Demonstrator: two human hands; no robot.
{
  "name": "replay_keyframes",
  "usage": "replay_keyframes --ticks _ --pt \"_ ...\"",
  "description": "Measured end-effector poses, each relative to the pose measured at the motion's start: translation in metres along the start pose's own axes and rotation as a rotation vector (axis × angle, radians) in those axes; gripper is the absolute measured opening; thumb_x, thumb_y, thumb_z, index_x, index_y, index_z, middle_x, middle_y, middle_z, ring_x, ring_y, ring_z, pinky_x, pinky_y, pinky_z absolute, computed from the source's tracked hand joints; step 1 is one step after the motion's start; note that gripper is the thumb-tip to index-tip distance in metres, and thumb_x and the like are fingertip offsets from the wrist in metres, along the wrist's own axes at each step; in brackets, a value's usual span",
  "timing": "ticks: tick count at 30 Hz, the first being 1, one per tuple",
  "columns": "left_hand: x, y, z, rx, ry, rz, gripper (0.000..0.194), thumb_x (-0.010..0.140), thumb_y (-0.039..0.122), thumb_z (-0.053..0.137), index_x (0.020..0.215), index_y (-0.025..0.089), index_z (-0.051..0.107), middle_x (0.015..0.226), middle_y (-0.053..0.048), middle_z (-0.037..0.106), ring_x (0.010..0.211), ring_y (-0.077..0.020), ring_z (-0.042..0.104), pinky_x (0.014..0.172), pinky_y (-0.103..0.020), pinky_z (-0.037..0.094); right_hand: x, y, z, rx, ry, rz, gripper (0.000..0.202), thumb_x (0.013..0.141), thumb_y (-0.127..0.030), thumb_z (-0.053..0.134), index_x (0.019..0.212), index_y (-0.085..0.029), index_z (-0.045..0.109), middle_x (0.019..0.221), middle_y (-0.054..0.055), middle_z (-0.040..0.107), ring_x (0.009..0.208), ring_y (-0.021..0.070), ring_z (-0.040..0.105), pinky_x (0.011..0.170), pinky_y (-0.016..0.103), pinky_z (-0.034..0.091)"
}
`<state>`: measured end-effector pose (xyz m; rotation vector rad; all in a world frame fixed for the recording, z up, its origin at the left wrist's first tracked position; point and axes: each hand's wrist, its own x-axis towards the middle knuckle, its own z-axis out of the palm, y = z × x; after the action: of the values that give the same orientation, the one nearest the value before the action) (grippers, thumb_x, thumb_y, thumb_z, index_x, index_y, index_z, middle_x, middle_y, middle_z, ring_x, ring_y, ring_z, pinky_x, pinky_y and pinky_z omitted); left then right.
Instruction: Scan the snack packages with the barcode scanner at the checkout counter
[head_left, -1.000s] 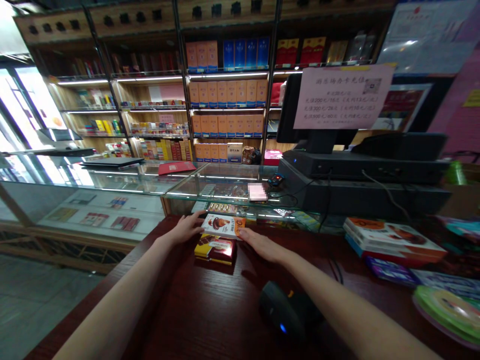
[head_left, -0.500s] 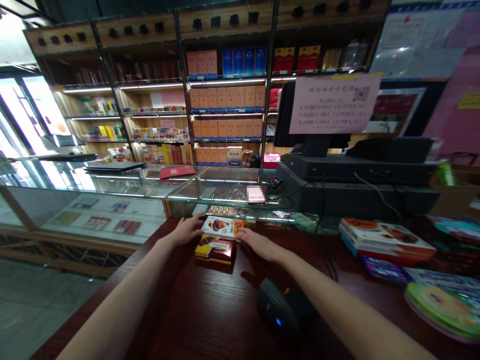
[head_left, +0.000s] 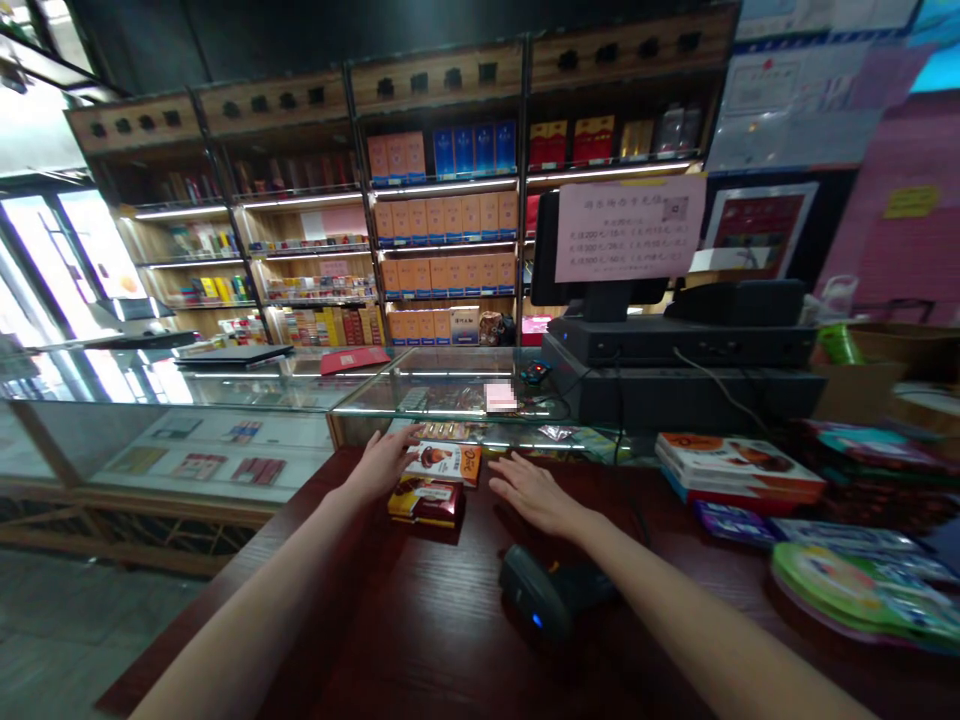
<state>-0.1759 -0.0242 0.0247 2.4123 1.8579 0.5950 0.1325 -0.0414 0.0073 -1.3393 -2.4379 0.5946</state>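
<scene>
A flat white-and-orange Dove chocolate box point(head_left: 450, 462) lies at the far edge of the dark wooden counter point(head_left: 420, 620). Just in front of it is a yellow and dark red packet point(head_left: 426, 502). My left hand point(head_left: 386, 465) is at the left end of the Dove box, fingers stretched out along it; whether it presses on the box I cannot tell. To the right of the box, my right hand point(head_left: 534, 490) is over the counter with its fingers spread and nothing in them. A black barcode scanner point(head_left: 536, 592) with a blue light lies nearer to me, below my right hand.
On the right, a stack of chocolate boxes point(head_left: 739, 465), purple packets point(head_left: 735, 522) and green round packages point(head_left: 840, 590) lie on the counter. Behind stands a cash register with a monitor point(head_left: 544, 245). A glass display case point(head_left: 450, 372) borders the counter's far side.
My right hand has let go of the Dove box's right end and moved off to the right. My left hand stays at its left end. The view has turned slightly right.
</scene>
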Motion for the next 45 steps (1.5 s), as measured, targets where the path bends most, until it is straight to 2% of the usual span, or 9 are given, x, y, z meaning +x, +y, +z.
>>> replay_keyframes --ticks 5,13,18,24,35,45 --pt "0.001 0.033 0.004 -0.031 0.010 0.048 0.043 0.095 0.031 0.044 0.137 0.028 0.047 0.125 -0.003 0.071 0.125 -0.0250 0.057 0.119 -0.056 0.020 -0.021 0.011 -0.008 -0.038 0.068 -0.014 0.062 0.101 -0.057 0.030 0.151 -0.022 0.043 0.160 0.009 0.038 0.152 0.0305 0.020 0.120 0.054 0.020" --pt "0.008 0.096 0.013 -0.073 0.011 0.212 0.038 0.095 0.029 0.048 0.133 0.030 0.054 0.117 0.000 0.074 0.121 -0.0220 0.060 0.120 -0.050 0.021 -0.057 0.035 -0.022 -0.103 0.188 -0.026 0.054 0.102 -0.050 0.035 0.148 -0.025 0.047 0.159 0.006 0.041 0.152 0.0267 0.023 0.121 0.050 0.020" --pt "0.020 0.133 0.027 -0.025 -0.003 0.301 0.037 0.095 0.026 0.047 0.130 0.029 0.056 0.123 -0.002 0.072 0.121 -0.0218 0.061 0.121 -0.050 0.019 -0.082 0.054 -0.035 -0.148 0.241 -0.004 0.052 0.102 -0.047 0.037 0.147 -0.025 0.048 0.158 0.007 0.041 0.151 0.0271 0.023 0.121 0.051 0.021" --pt "0.036 0.178 0.043 -0.041 -0.075 0.390 0.034 0.094 0.028 0.047 0.126 0.030 0.059 0.113 0.000 0.076 0.114 -0.0208 0.065 0.123 -0.052 0.014 -0.114 0.086 -0.055 -0.179 0.326 0.059 0.049 0.100 -0.047 0.040 0.145 -0.028 0.051 0.156 0.006 0.045 0.151 0.0260 0.025 0.120 0.052 0.022" --pt "0.065 0.253 0.076 -0.038 -0.175 0.499 0.036 0.090 0.025 0.050 0.124 0.031 0.062 0.128 -0.003 0.069 0.125 -0.0249 0.059 0.122 -0.057 0.013 -0.170 0.161 -0.098 -0.277 0.456 0.241 0.050 0.099 -0.047 0.043 0.144 -0.027 0.051 0.156 0.007 0.045 0.150 0.0275 0.027 0.119 0.051 0.025" --pt "0.080 0.313 0.097 0.032 -0.184 0.601 0.059 0.084 0.029 0.061 0.141 0.031 0.048 0.147 -0.008 0.054 0.140 -0.0307 0.044 0.119 -0.054 0.026 -0.198 0.211 -0.124 -0.349 0.534 0.374 0.051 0.096 -0.041 0.048 0.142 -0.020 0.052 0.155 0.012 0.045 0.147 0.0308 0.030 0.117 0.051 0.030"
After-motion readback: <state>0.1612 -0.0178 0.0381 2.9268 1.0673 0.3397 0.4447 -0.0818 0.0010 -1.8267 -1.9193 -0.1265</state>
